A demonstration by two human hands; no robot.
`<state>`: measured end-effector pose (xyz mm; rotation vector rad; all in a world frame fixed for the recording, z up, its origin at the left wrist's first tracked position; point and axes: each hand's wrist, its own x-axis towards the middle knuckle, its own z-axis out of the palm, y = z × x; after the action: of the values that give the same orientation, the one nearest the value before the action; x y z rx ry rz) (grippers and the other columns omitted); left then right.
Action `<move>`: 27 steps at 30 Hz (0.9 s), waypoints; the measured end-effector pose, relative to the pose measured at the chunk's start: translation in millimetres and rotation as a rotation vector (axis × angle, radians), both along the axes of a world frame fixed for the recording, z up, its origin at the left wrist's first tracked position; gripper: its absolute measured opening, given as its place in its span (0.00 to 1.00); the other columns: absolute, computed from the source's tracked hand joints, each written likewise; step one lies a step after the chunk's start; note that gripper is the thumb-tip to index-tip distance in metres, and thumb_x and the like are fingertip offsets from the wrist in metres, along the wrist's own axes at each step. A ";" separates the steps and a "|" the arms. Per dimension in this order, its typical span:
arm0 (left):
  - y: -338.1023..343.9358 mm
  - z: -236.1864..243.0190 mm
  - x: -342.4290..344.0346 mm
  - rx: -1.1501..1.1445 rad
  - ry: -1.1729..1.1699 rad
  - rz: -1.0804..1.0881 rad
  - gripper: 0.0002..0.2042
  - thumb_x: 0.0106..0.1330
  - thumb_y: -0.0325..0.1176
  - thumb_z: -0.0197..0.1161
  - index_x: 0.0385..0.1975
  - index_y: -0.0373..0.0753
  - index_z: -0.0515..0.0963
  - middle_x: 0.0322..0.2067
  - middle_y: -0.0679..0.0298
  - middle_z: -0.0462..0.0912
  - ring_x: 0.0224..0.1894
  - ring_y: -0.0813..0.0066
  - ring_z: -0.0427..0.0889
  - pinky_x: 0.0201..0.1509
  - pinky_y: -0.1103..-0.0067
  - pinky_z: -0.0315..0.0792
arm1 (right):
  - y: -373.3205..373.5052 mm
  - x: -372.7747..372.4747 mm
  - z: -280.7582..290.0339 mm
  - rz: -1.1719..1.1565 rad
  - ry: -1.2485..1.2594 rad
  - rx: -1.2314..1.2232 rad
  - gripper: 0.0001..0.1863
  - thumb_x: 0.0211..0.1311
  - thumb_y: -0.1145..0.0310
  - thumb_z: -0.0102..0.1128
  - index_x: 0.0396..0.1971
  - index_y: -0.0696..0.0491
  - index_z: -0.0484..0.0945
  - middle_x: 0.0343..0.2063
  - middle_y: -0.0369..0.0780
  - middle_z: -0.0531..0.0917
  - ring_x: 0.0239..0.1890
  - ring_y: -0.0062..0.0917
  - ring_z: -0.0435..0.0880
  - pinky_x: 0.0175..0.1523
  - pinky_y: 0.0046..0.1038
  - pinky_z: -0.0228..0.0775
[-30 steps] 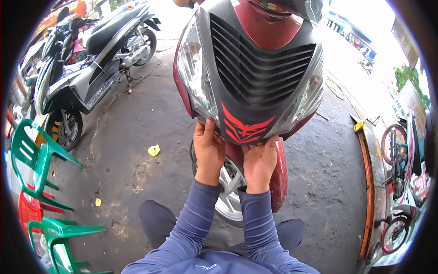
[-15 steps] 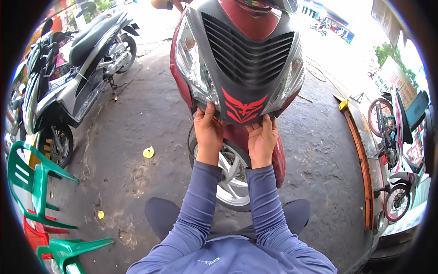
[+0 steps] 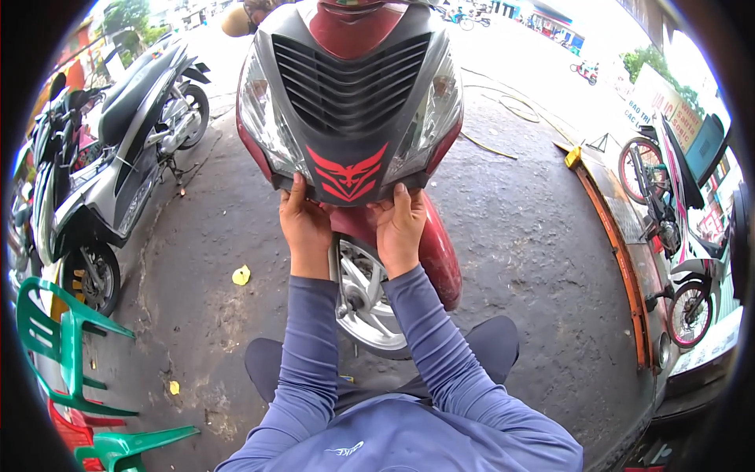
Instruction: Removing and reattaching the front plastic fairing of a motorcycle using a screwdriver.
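Note:
A dark grey scooter front panel point(image 3: 346, 86), with black slats and a red winged emblem, stands in front of me between two clear headlights. My left hand point(image 3: 307, 228) grips its lower edge left of the emblem, thumb on the outer face and fingers tucked underneath. To the right of the emblem, my right hand point(image 3: 399, 228) holds the same edge in the same way. The fingertips of both hands are hidden behind the panel. Below sit the scooter's red front fender point(image 3: 440, 259) and its silver-spoked front wheel point(image 3: 363, 303).
Parked scooters point(image 3: 118, 149) line the left side, with a green plastic chair point(image 3: 69, 346) nearer me. On the right lies a long orange metal beam point(image 3: 617, 259), beside another motorbike point(image 3: 684, 259). A yellowish hose point(image 3: 487, 148) curls over the ground behind the scooter.
The scooter's front panel and both hands have shifted left in the picture, and the view has shifted a little too. Both hands keep their grip on the lower edge.

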<state>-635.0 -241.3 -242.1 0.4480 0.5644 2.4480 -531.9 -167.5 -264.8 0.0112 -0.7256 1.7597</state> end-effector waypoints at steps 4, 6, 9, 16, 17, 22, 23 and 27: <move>-2.6 -4.7 -5.7 0.005 0.022 -0.014 0.13 0.70 0.40 0.58 0.49 0.43 0.72 0.46 0.68 0.81 0.45 0.72 0.82 0.43 0.73 0.77 | -3.4 0.1 1.4 0.003 -0.002 -0.030 0.06 0.71 0.70 0.49 0.44 0.51 0.72 0.37 0.37 0.84 0.33 0.23 0.84 0.38 0.27 0.75; -1.1 -2.8 -2.6 -0.024 -0.005 -0.019 0.14 0.71 0.42 0.56 0.50 0.42 0.72 0.47 0.67 0.81 0.46 0.71 0.82 0.45 0.71 0.77 | -2.2 3.4 3.6 0.022 -0.011 -0.016 0.06 0.71 0.69 0.50 0.44 0.51 0.72 0.37 0.37 0.83 0.34 0.23 0.84 0.38 0.28 0.75; -3.2 -3.4 6.3 -0.028 -0.036 -0.083 0.16 0.72 0.44 0.53 0.52 0.41 0.71 0.49 0.65 0.80 0.48 0.68 0.81 0.50 0.68 0.77 | -9.3 9.6 9.7 0.080 -0.040 -0.036 0.07 0.71 0.67 0.51 0.45 0.51 0.71 0.36 0.38 0.83 0.35 0.24 0.84 0.39 0.28 0.75; 2.6 11.7 36.9 0.059 -0.190 -0.011 0.21 0.74 0.50 0.47 0.54 0.39 0.71 0.49 0.62 0.81 0.49 0.67 0.82 0.51 0.70 0.77 | -4.1 68.8 120.3 -0.391 -1.042 0.562 0.11 0.64 0.70 0.58 0.24 0.61 0.80 0.23 0.39 0.82 0.24 0.21 0.82 0.31 0.21 0.74; 3.7 19.6 43.0 0.044 -0.262 0.013 0.23 0.74 0.51 0.46 0.56 0.39 0.70 0.51 0.62 0.80 0.51 0.66 0.81 0.53 0.69 0.76 | 7.8 53.3 158.8 -0.601 -0.864 0.809 0.10 0.62 0.70 0.59 0.27 0.62 0.80 0.28 0.42 0.83 0.28 0.25 0.83 0.35 0.25 0.75; 3.3 51.0 59.9 -0.164 -0.580 0.007 0.31 0.69 0.61 0.47 0.60 0.40 0.67 0.59 0.61 0.74 0.60 0.60 0.74 0.63 0.62 0.68 | 105.8 -86.4 294.9 -1.048 -1.033 1.409 0.26 0.60 0.54 0.59 0.46 0.63 0.76 0.49 0.50 0.78 0.48 0.45 0.78 0.55 0.40 0.69; 2.7 55.3 60.6 -0.199 -0.657 0.013 0.35 0.67 0.64 0.46 0.62 0.41 0.65 0.61 0.60 0.71 0.62 0.58 0.71 0.65 0.59 0.66 | 114.8 -105.8 301.9 -0.898 -1.263 1.412 0.28 0.60 0.51 0.58 0.47 0.63 0.75 0.49 0.50 0.78 0.48 0.45 0.78 0.56 0.40 0.69; 9.7 67.8 60.2 -0.209 -0.802 0.031 0.40 0.63 0.68 0.48 0.65 0.40 0.62 0.64 0.60 0.67 0.65 0.59 0.67 0.69 0.60 0.59 | 122.5 -136.1 317.0 -0.679 -1.655 1.388 0.37 0.54 0.42 0.59 0.46 0.65 0.75 0.47 0.52 0.77 0.51 0.45 0.77 0.58 0.41 0.66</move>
<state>-574.8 -231.7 -174.3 -0.6117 0.4563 2.2992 -667.9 -45.0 52.1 -0.7059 -2.5555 -0.0185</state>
